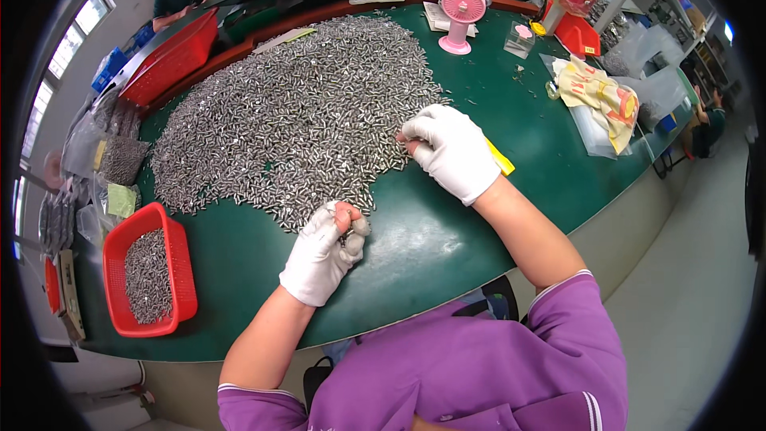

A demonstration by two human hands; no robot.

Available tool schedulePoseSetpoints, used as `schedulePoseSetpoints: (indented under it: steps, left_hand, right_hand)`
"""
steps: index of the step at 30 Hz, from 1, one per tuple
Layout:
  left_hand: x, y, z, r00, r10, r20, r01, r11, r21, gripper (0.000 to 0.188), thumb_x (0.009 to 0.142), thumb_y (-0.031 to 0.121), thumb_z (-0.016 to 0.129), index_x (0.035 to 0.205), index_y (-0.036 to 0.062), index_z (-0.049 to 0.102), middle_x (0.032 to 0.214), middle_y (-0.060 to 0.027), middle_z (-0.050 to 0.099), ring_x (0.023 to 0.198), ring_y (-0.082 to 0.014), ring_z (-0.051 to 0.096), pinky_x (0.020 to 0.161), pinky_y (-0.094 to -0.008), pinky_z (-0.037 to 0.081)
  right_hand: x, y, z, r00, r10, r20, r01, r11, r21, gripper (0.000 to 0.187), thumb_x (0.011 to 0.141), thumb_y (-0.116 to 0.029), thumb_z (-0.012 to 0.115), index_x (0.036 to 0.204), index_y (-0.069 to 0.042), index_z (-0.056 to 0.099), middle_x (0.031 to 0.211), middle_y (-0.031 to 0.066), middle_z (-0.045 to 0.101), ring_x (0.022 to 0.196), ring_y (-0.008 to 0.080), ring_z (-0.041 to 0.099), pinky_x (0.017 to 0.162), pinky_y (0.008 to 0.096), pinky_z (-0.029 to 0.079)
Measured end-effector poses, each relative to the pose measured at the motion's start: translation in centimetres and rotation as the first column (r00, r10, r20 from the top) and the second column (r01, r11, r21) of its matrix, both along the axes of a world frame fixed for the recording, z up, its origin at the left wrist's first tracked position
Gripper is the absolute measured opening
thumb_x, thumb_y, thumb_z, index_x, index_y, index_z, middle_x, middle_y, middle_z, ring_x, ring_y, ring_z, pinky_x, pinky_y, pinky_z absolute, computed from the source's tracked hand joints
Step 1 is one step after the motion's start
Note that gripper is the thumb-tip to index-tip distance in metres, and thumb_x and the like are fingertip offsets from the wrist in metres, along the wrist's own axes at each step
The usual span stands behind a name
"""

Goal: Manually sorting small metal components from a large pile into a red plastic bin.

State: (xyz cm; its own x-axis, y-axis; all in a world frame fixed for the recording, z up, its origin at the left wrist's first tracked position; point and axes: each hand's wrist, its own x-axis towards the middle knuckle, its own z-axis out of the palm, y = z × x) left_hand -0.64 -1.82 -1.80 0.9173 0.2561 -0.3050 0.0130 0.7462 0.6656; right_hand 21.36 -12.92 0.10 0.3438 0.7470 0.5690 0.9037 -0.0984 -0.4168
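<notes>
though near pins (303, 104), left hand (321, 254) contents unclear

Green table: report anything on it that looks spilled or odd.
A few bits, too small to identify, lie scattered near the clear box, apart from the pile of metal pieces, so they look stray.

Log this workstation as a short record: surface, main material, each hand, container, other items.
Surface: green table
Main material: broad pile of small metal pieces, loose on the table
Left hand: white glove, some fingertips bare, fingers curled at the pile's near edge; grip contents unclear
Right hand: white glove, fingers bent at the pile's right edge; whether it holds a piece is unclear
Container: red basket at left, similar pieces inside
Other items: pink fan beyond the pile; pale yellow cloth at right
</notes>
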Motion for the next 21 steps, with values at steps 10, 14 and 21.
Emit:
schedulePoseSetpoints:
  steps: [10, 14, 21]
  left_hand:
    - [0.1, 0.3, -0.3, 0.999, 0.017, 0.051, -0.014, 0.998, -0.058, 0.013, 0.09, 0.02, 0.062, 0.098, 0.0124, 0.056, 0.09, -0.0021, 0.06, 0.068, -0.0082, 0.05, 0.061, -0.0215, 0.041]
    - [0.0, 0.4, -0.5, 0.999, -0.001, 0.043, 0.004, 0.997, -0.075, 0.011, 0.091, 0.02, 0.062, 0.097, 0.013, 0.057, 0.089, -0.0016, 0.06, 0.067, -0.0077, 0.05, 0.059, -0.0206, 0.041]
    - [0.3, -0.1, -0.6, 0.996, -0.051, 0.076, 0.057, 0.996, -0.074, 0.016, 0.09, 0.014, 0.062, 0.104, 0.0106, 0.055, 0.087, -0.0014, 0.057, 0.066, -0.0056, 0.047, 0.058, -0.0182, 0.038]
  right_hand:
    - [-1.1, 0.0, -1.0, 1.0, 0.009, 0.023, -0.001, 0.949, -0.314, 0.005, 0.073, -0.019, 0.065, 0.073, -0.013, 0.067, 0.077, 0.0075, 0.059, 0.081, 0.0274, 0.059, 0.071, 0.0404, 0.049]
    - [-1.8, 0.1, -0.9, 0.995, 0.029, 0.098, 0.004, 0.946, -0.325, 0.008, 0.073, -0.017, 0.067, 0.078, -0.01, 0.066, 0.081, 0.0078, 0.059, 0.08, 0.0273, 0.058, 0.07, 0.0381, 0.048]
    - [-4.0, 0.1, 0.8, 0.793, 0.392, -0.466, -0.482, 0.872, -0.088, 0.017, 0.078, -0.017, 0.069, 0.089, -0.005, 0.064, 0.087, 0.0083, 0.058, 0.083, 0.0227, 0.059, 0.073, 0.0325, 0.048]
